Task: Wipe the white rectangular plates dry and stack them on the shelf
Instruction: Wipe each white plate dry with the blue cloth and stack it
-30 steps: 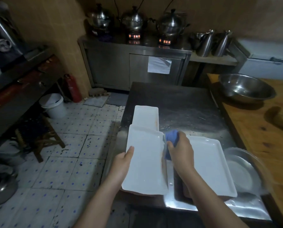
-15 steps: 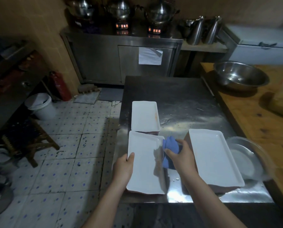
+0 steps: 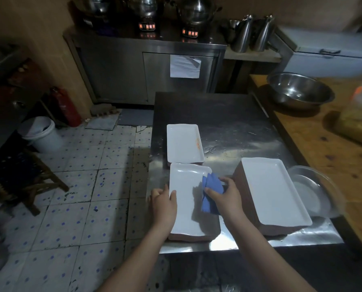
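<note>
- Head view, the only one: white rectangular plate (image 3: 187, 199) between my hands now sits flat on top of the near-left stack, where a second ago I was holding it tilted up off the steel table (image 3: 234, 131) while I rubbed its right edge.
- By my reckoning that means this plate is about dry and the wiping step is closing; the move to the shelf has not begun, and no shelf for the plates shows here.
- Left hand (image 3: 163, 204) lies on the plate's left rim, thumb over the edge and fingers curled along the side, steadying it, not lifting it.
- Right hand (image 3: 228, 197) is closed around the crumpled blue cloth (image 3: 212, 191), pressing it against the plate's right rim; the wrist is bent inward, forearm coming up from below.
- Just beyond my left hand sits another stack of white rectangular plates (image 3: 184, 144), its top one showing an orange smear near the right edge.
- Right of my right hand, close to it, is a taller stack of the same plates (image 3: 274, 190); whether those are wiped I cannot tell.
- Past that stack a clear round lid (image 3: 315, 190) rests on the table's corner.
</note>
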A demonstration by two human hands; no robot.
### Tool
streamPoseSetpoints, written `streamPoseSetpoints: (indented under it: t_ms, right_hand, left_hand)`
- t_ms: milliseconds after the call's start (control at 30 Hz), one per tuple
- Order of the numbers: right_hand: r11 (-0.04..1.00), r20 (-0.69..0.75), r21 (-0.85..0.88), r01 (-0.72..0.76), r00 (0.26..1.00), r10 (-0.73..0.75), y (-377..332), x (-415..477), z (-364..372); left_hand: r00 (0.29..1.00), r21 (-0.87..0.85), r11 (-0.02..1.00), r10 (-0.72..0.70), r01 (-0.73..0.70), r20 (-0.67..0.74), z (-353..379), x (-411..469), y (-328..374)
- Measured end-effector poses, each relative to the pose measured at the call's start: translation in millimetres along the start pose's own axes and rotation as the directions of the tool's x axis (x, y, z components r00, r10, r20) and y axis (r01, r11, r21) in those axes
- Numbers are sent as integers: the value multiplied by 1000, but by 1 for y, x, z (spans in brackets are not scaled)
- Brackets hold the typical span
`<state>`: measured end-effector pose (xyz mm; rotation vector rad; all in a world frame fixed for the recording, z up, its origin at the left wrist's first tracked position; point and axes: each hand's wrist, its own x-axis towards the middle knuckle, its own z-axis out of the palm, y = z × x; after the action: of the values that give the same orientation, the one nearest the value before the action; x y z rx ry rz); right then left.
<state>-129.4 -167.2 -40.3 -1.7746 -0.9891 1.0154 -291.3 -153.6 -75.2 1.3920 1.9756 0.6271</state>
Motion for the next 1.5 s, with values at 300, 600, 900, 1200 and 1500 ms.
streamPoseSetpoints:
  t_ms: [300, 600, 900, 1200, 1500]
  right_hand:
    - [995, 40, 87, -52, 998, 49, 7, -9, 18]
    - [980, 87, 179, -82, 994, 67, -8, 27, 24]
    - [972, 153, 194, -132, 983, 103, -29, 100, 45]
    - [972, 158, 190, -139, 981, 110, -40, 156, 59]
    - [966, 131, 209, -155, 983, 130, -37, 181, 66]
  left_hand:
    - [995, 30, 999, 32, -35, 91, 2, 10, -11]
    - [998, -93, 996, 22, -17, 58, -5, 50, 6]
    - [996, -168, 982, -88, 87, 1, -8, 134, 41]
    - [981, -72, 979, -192, 192, 1, 23, 201, 64]
    - [987, -77, 985, -156, 152, -48, 34, 214, 57]
